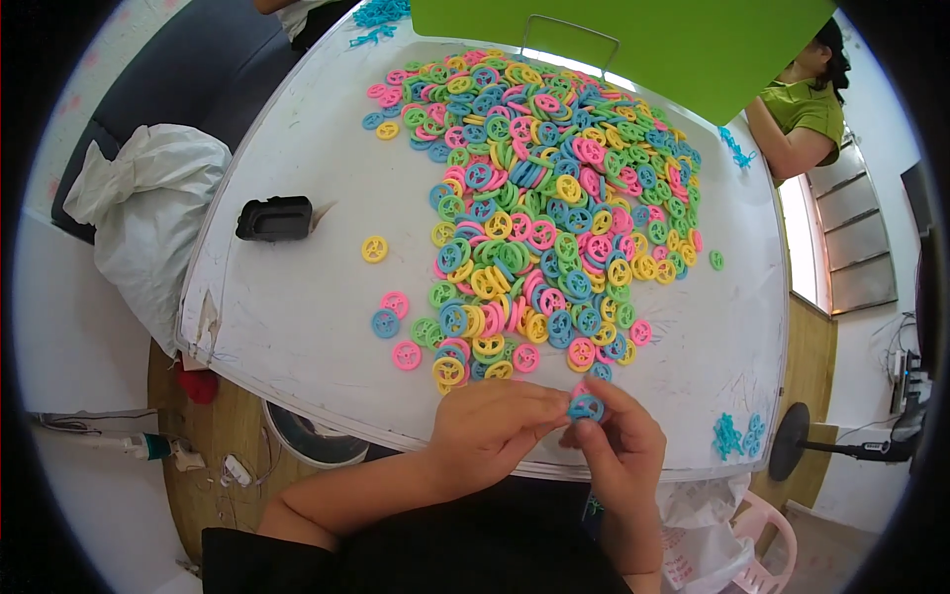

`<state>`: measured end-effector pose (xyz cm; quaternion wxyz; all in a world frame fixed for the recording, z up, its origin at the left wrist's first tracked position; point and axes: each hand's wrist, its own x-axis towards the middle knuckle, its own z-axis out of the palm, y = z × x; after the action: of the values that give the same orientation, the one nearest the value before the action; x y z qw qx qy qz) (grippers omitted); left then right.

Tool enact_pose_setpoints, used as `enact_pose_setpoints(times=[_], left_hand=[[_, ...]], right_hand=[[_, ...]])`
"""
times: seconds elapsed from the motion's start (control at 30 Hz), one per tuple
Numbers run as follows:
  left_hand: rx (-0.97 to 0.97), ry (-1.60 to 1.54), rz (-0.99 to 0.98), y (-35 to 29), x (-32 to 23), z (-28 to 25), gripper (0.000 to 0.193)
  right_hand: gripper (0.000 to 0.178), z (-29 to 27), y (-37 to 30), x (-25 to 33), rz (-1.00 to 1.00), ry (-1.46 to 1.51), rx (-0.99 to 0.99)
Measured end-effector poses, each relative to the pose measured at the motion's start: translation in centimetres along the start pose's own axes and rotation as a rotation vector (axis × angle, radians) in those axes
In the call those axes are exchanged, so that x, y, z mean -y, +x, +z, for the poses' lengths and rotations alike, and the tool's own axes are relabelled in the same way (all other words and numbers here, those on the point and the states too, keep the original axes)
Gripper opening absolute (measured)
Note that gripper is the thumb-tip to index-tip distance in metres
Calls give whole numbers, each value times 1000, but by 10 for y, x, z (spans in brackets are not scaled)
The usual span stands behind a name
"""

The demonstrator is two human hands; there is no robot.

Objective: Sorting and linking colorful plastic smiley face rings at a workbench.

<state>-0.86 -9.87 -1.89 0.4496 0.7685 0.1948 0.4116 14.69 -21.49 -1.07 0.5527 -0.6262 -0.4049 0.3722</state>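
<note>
- Lower centre: the right hand [625, 441] pinches one blue, spoked plastic wheel [588, 406]; the left hand [500, 421] meets its edge, grip unclear.
- Centre: multicoloured spoked plastic wheels [539, 208] lie heaped, seemingly left to handle; nothing looks finished.

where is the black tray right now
In the head view, the black tray sits on the left side of the white table, up and left of a lone yellow wheel.
</note>
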Motion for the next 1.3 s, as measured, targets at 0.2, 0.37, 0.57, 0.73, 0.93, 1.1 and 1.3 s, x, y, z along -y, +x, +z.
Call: enact_pose_setpoints(times=[0.2, 0.37, 0.57, 0.73, 0.93, 1.1, 1.3], left_hand=[[-123, -687, -597, -1, 0, -3, 13], [33, -683, -637, -7, 1, -6, 15], [122, 52, -253, 9, -13, -19, 31], [337, -76, 5, 3, -11, -17, 51], [281, 35, -177, 5, -13, -31, 37], [188, -10, -148, -1, -3, -30, 31], [136, -106, -275, 2, -3, -28, 26]], right_hand=[[41, -3, 4, 1, -708, -684, 89], [39, 6, 7, 9, -930, -869, 167], [22, -15, 3, 13, -780, -670, 224], [19, -19, 12, 24, -270, -168, 268], [28, -32, 43, 20, 33, -99, 176], [29, -31, 88, 17, -271, -798, 35], [37, -12, 96, 10, -308, -1119, 46]])
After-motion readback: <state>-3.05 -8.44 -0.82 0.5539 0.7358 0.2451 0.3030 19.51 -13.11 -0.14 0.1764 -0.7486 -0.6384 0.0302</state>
